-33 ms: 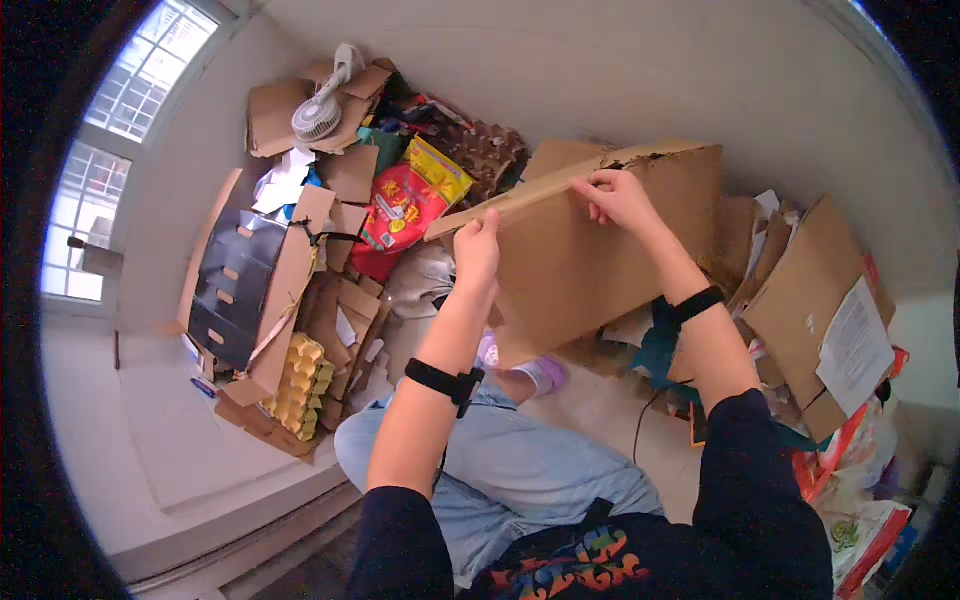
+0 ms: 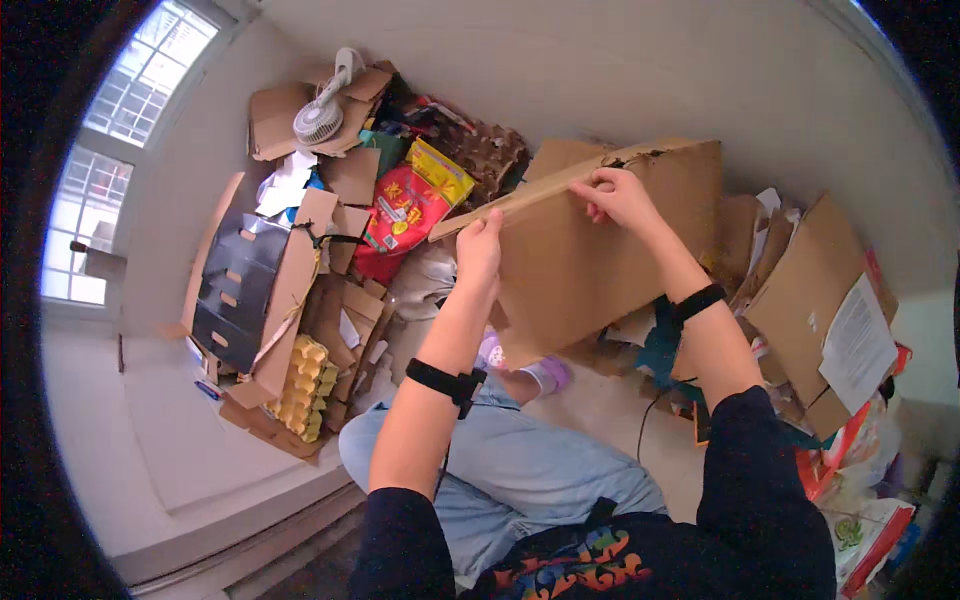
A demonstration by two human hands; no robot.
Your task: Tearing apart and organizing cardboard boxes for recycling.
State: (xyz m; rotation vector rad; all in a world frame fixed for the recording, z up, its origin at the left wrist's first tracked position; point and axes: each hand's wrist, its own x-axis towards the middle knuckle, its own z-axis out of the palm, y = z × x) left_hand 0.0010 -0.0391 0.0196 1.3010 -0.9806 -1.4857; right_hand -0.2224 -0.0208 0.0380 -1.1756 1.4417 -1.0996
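Note:
A large brown cardboard box (image 2: 590,265) stands tilted in front of me. Along its upper edge runs a paler narrow strip, with a torn, dark-marked stretch towards the right end. My left hand (image 2: 478,250) grips the box's left upper edge, thumb up over the rim and fingers hidden behind. Higher and to the right, my right hand (image 2: 618,197) is closed in a pinch at the upper edge, just left of the torn stretch. Its fingertips seem to be on the cardboard rim.
Flattened cartons and a yellow egg tray (image 2: 303,385) pile up at left, below a white fan (image 2: 318,122). A red and yellow bag (image 2: 405,207) lies behind the box. More cardboard (image 2: 805,300) and plastic bags (image 2: 865,535) crowd the right. A dark cord (image 2: 641,428) lies on the floor.

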